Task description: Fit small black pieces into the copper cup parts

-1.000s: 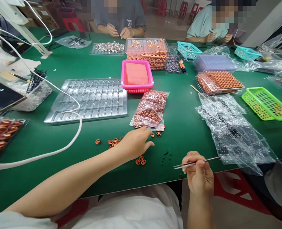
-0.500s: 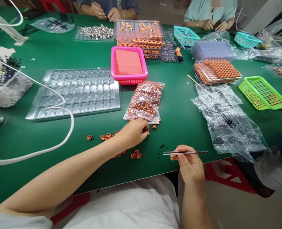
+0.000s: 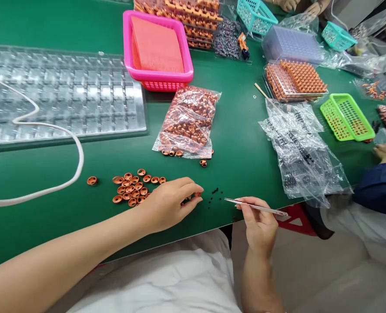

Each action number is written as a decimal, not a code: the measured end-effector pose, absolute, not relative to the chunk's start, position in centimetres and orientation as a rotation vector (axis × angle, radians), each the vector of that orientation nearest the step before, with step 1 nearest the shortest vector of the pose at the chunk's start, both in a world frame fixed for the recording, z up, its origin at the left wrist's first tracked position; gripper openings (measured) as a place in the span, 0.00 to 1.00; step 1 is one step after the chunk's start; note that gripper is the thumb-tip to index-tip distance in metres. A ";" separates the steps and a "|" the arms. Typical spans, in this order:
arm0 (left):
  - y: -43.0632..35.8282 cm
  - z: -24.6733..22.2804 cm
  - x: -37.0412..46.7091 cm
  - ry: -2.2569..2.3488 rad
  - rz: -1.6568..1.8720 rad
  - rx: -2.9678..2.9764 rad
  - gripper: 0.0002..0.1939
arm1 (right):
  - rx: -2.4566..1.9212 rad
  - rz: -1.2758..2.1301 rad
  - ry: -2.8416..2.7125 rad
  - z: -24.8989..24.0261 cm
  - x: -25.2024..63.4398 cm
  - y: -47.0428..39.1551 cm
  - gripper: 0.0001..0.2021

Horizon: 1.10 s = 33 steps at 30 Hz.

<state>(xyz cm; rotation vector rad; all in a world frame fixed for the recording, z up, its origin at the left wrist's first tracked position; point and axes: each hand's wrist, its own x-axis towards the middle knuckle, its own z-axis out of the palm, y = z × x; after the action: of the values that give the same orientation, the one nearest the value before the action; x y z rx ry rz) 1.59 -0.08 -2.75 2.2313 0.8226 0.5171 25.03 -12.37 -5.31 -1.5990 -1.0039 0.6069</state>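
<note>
My left hand (image 3: pixel 171 202) is low over the table, thumb and forefinger closed on a small orange cup-shaped part (image 3: pixel 197 194). Its other fingers are partly hidden, and more orange shows beneath them. Beside the wrist lies a loose cluster of similar orange parts (image 3: pixel 129 188), with one single part (image 3: pixel 92 180) off to the left. In my right hand (image 3: pixel 261 221) is a pair of tweezers (image 3: pixel 256 206), tips pointing left. Tiny black pieces (image 3: pixel 215 191) are scattered between the two hands.
Ahead lies a clear bag of orange parts (image 3: pixel 190 119), with a pink basket (image 3: pixel 158 76) behind it. A clear tray (image 3: pixel 65 93) and white cable (image 3: pixel 58 187) are on the left. Plastic bags (image 3: pixel 300 152) and a green basket (image 3: pixel 347 117) lie right, near another person's sleeve (image 3: pixel 382 189).
My left hand has drawn back from the bag's near edge toward me. The tweezers have tilted, their rear end lower. The view has shifted closer to the table's front.
</note>
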 end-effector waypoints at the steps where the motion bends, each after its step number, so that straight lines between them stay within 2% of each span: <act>1: 0.0 -2.9 1.6 0.798 0.528 2.242 0.07 | -1.605 0.602 -1.011 -5.4 25.1 -12.5 0.06; 17: 0.6 -3.5 1.3 0.754 0.628 2.192 0.06 | -1.717 0.487 -1.051 -5.7 24.1 -12.4 0.04; 33: 0.6 -3.1 1.2 0.737 0.644 2.227 0.06 | -1.611 0.448 -1.132 -6.0 24.0 -12.4 0.06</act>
<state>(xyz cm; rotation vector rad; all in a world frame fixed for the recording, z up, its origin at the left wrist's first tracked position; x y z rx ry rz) 1.24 0.63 -3.14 2.2266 0.7371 0.6441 23.99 -12.35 -6.00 -1.6110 -1.1318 0.4485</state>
